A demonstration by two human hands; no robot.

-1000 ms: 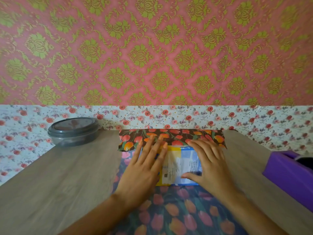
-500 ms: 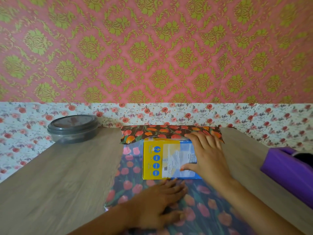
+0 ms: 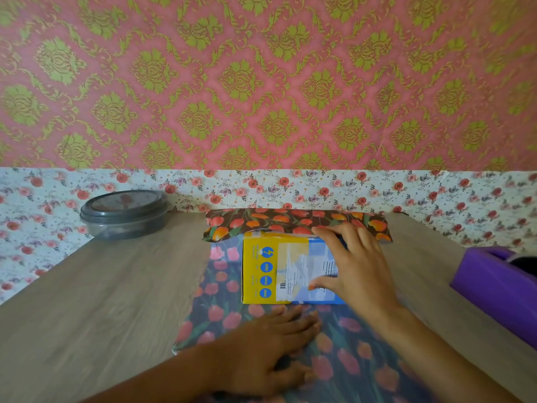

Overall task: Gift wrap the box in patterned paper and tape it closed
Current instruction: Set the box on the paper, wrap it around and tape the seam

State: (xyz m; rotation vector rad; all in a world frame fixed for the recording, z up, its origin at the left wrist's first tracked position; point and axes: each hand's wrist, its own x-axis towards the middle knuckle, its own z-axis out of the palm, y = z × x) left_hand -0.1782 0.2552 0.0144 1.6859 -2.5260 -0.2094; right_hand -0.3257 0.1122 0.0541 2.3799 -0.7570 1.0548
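The box (image 3: 279, 271) lies flat on the sheet of patterned paper (image 3: 226, 315), toward the far edge of the tabletop (image 3: 101, 301), with its yellow and blue top face uncovered. The far flap (image 3: 279, 221) of the paper is turned up at the far side of the box, printed side showing. The right hand (image 3: 357, 266) rests on the right half of the box, grip spread. Its fingers reach the far edge where the flap meets it, and the thumb lies on the top face. The left hand (image 3: 270, 350) lies flat on the near part of the paper, just in front of the box, grip spread and holding nothing. Step in hand, as judged: the first fold of paper over the box. The next move likely calls for lifting the near part of the paper over the top face to overlap the far flap while the box is held in place. A purple tape dispenser (image 3: 494, 289) stands at the right, well apart.
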